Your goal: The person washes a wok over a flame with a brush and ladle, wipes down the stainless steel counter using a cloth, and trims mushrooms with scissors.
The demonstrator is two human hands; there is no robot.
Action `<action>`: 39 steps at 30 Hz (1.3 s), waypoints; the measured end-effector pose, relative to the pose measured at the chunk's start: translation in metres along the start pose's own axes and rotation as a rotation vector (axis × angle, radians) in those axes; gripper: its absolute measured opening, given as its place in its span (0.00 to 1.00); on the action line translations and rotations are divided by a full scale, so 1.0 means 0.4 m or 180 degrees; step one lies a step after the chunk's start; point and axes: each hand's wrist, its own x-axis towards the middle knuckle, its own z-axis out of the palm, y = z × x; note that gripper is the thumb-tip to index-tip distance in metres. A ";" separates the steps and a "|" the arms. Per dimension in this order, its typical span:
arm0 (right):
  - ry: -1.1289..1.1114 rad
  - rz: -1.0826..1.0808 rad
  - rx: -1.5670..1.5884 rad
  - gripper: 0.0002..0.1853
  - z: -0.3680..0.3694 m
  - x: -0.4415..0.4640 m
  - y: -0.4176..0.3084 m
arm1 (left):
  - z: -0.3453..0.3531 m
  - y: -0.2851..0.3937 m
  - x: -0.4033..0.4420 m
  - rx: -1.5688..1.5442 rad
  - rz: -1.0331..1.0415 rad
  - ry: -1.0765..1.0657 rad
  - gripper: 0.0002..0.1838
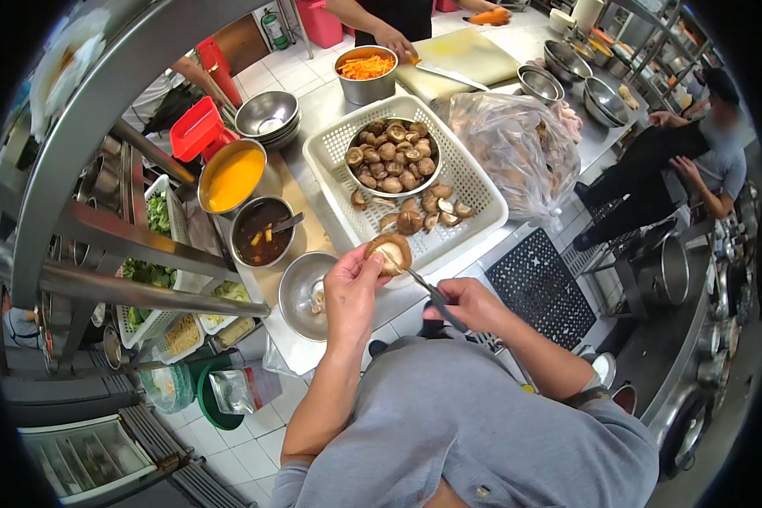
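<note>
My left hand pinches a brown shiitake mushroom, its pale underside turned up toward me. In my right hand is a pair of dark-handled scissors, whose tips reach the mushroom's lower right edge; how far the blades are apart is too small to tell. Beyond my hands, a white perforated basket holds a metal bowl heaped with mushrooms, and several loose mushrooms lie beside it. Below my left hand, a steel bowl contains small pale pieces.
Left of the basket stand a pot of orange liquid and a pot of dark sauce with a spoon. At right lies a clear plastic bag. Across the table, a co-worker's hand is near a knife and cutting board.
</note>
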 end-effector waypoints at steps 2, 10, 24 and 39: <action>-0.0195 -0.0187 -0.0440 0.20 -0.067 -0.019 0.028 | 0.010 0.001 0.009 0.0027 -0.0062 0.0036 0.17; 0.0932 -0.1034 0.0993 0.23 -0.111 0.083 -0.040 | 0.127 -0.035 0.018 0.0805 -0.0149 -0.0821 0.18; 0.3017 -0.1012 -0.0839 0.10 -0.548 0.169 0.025 | 0.122 -0.058 0.161 0.3015 0.0365 -0.0512 0.32; 0.3297 0.0015 -0.2095 0.18 -0.868 0.356 0.194 | 0.154 -0.062 0.069 0.2279 0.0304 -0.0447 0.23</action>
